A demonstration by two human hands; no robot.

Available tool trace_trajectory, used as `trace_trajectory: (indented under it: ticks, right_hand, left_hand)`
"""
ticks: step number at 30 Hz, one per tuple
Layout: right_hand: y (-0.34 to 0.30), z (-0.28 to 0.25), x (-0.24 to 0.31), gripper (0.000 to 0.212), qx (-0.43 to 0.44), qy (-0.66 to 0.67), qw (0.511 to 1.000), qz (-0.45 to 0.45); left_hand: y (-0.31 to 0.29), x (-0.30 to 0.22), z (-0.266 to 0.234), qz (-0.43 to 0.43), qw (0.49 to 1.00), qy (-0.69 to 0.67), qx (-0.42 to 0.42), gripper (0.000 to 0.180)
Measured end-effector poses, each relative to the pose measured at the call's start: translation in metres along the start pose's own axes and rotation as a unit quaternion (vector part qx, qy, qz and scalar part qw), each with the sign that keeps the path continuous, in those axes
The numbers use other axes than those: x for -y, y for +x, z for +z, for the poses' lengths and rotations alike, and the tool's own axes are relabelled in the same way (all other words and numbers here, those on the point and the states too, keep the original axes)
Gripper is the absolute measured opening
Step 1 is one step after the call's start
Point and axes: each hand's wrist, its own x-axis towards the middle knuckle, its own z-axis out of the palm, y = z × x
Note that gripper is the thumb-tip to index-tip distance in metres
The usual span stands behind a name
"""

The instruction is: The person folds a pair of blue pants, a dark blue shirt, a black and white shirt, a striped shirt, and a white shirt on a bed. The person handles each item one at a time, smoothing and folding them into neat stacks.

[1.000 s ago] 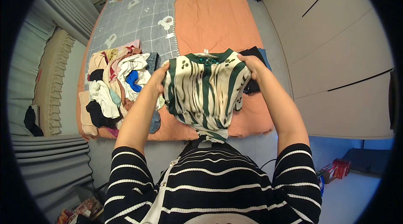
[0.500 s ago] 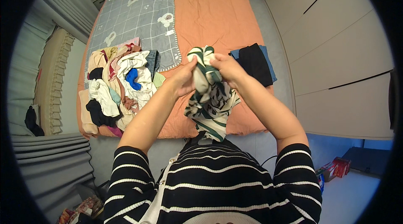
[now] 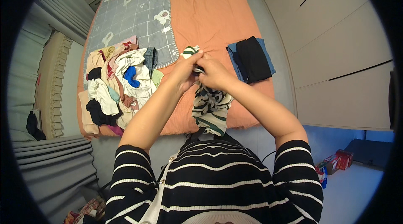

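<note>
A white garment with dark green and black stripes (image 3: 212, 108) hangs bunched from my two hands over the near edge of the bed. My left hand (image 3: 188, 72) is closed round its upper part, and a striped fold sticks out beyond the fingers. Close against it, my right hand (image 3: 213, 73) is closed on the same cloth, with its fingertips meeting the left ones. The garment's lower end reaches down toward my waist. Its exact kind is hidden by the bunching.
A loose heap of mixed clothes (image 3: 119, 81) lies left on the bed. Folded dark and blue clothes (image 3: 254, 60) are stacked to the right. A grey blanket (image 3: 138, 18) covers part of the orange bedspread (image 3: 205, 18). Pale wardrobes (image 3: 331, 56) line the right side.
My hands have come together, the right moving left toward the left hand. The striped cloth that was spread between them is now gathered in my fingers. The view has shifted slightly.
</note>
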Motion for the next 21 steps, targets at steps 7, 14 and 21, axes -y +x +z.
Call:
trace_trajectory:
  ticks: [7,14,21]
  right_hand:
    - [-0.025,0.022,0.023,0.069,-0.275,-0.096,0.956,-0.018]
    - [0.005,-0.022,0.001,0.048,-0.177,0.163,0.964,0.111]
    - [0.043,-0.160,0.072,0.033,-0.052,0.349,0.935,0.030]
  left_hand:
    - [-0.002,-0.023,0.005,0.078,0.980,-0.160,-0.084,0.018]
    - [-0.025,-0.023,0.029,0.186,0.981,-0.046,0.016,0.026]
    - [-0.003,-0.044,-0.023,0.359,0.922,0.143,0.036,0.071]
